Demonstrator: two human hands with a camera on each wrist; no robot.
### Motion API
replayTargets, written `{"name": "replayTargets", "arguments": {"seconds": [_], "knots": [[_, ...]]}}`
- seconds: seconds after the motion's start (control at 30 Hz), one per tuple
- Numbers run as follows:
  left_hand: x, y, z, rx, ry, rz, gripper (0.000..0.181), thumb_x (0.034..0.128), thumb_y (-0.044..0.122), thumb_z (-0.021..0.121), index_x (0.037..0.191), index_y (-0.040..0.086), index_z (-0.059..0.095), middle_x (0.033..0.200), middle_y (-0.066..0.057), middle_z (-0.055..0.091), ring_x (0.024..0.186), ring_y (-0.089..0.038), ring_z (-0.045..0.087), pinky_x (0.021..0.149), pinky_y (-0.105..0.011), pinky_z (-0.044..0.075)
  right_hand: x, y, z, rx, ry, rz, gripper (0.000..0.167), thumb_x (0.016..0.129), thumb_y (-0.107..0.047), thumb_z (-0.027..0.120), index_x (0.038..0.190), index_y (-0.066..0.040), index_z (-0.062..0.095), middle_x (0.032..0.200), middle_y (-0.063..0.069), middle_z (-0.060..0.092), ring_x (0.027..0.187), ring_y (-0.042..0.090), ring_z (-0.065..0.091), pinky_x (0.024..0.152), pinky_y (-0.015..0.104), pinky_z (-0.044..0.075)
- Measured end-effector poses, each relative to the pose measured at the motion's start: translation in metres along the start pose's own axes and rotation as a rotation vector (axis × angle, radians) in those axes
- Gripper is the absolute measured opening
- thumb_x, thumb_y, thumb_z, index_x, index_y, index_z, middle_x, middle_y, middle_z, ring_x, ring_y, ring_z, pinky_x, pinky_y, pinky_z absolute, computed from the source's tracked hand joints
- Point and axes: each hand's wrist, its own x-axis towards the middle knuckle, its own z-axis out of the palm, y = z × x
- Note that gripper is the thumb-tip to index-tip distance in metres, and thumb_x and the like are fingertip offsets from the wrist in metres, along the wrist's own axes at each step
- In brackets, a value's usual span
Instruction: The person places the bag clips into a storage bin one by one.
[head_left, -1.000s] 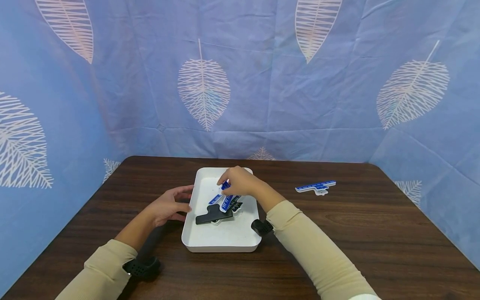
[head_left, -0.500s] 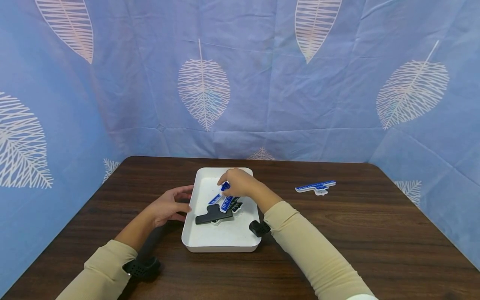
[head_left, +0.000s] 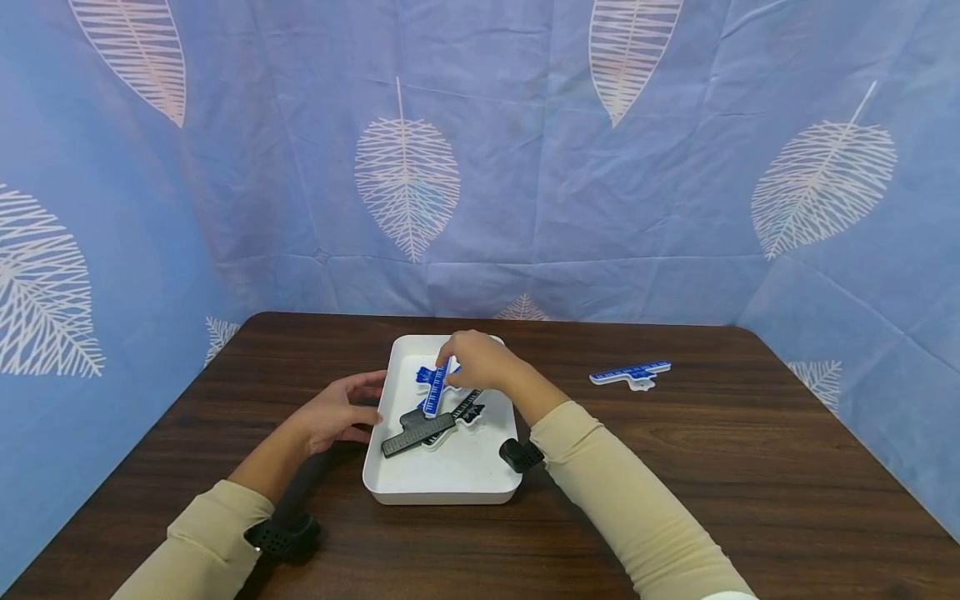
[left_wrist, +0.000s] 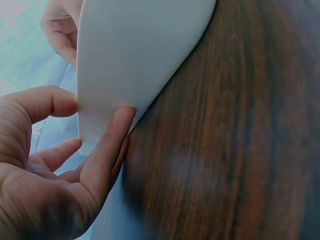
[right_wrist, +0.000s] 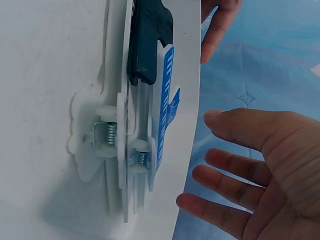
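Note:
Inside the white tray (head_left: 480, 479) lies a pile of ruler clips. A blue-and-white ruler clip (head_left: 437, 393) rests on top, just below my right hand (head_left: 483, 362). A black ruler clip (head_left: 415, 435) lies nearer me, and another black-and-white clip (head_left: 467, 408) sits to its right. In the right wrist view, my right hand's fingers are loosely spread, apart from the blue clip (right_wrist: 165, 110) and holding nothing. My left hand (head_left: 337, 415) touches the tray's left side; in the left wrist view its fingertips rest against the tray wall (left_wrist: 135, 55).
One more blue-and-white ruler clip (head_left: 632, 375) lies on the dark wooden table (head_left: 712, 450), right of the tray. A blue curtain (head_left: 495, 183) with white leaf patterns hangs behind the table. Each wrist wears a black band.
The blue clip that was at my right fingertips is released onto the pile, ruler face showing. The black clip has shifted and now shows its ruled face. My left hand stays put.

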Motion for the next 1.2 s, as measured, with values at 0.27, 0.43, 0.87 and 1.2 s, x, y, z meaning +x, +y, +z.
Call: {"name": "replayTargets", "arguments": {"seconds": [0.27, 0.43, 0.87, 1.2], "knots": [[0.000, 0.000, 0.000, -0.001, 0.001, 0.003, 0.081, 0.0819, -0.004, 0.065, 0.153, 0.005, 0.026, 0.146, -0.029, 0.032, 0.111, -0.038, 0.058, 0.083, -0.051, 0.055, -0.005, -0.007, -0.008, -0.030, -0.054, 0.006, 0.033, 0.086, -0.023, 0.075, 0.116, -0.013, 0.072, 0.123, 0.000, 0.066, 0.108, 0.019, 0.059, 0.088, 0.038, 0.051], [0.001, -0.001, 0.000, -0.004, 0.008, -0.003, 0.081, 0.0819, -0.004, 0.065, 0.152, 0.006, 0.028, 0.146, -0.028, 0.032, 0.111, -0.038, 0.058, 0.083, -0.050, 0.055, -0.008, -0.010, -0.011, -0.033, -0.120, 0.004, 0.041, 0.084, -0.028, 0.076, 0.122, -0.012, 0.069, 0.124, 0.001, 0.065, 0.115, 0.021, 0.057, 0.094, 0.040, 0.049], [0.000, -0.001, -0.001, -0.014, -0.008, 0.005, 0.080, 0.0831, -0.005, 0.064, 0.153, 0.003, 0.025, 0.147, -0.029, 0.030, 0.113, -0.039, 0.056, 0.085, -0.052, 0.054, -0.015, -0.013, -0.010, 0.005, -0.114, 0.001, 0.046, 0.083, -0.033, 0.077, 0.123, -0.013, 0.068, 0.125, 0.004, 0.064, 0.117, 0.022, 0.056, 0.099, 0.040, 0.046], [0.002, -0.002, -0.002, -0.011, -0.002, 0.001, 0.080, 0.0823, -0.005, 0.064, 0.153, 0.004, 0.026, 0.145, -0.029, 0.032, 0.108, -0.036, 0.059, 0.084, -0.052, 0.055, -0.027, -0.007, -0.010, 0.035, -0.061, -0.016, 0.044, 0.083, -0.030, 0.078, 0.121, -0.011, 0.070, 0.125, 0.005, 0.064, 0.118, 0.023, 0.056, 0.100, 0.042, 0.046]]}}
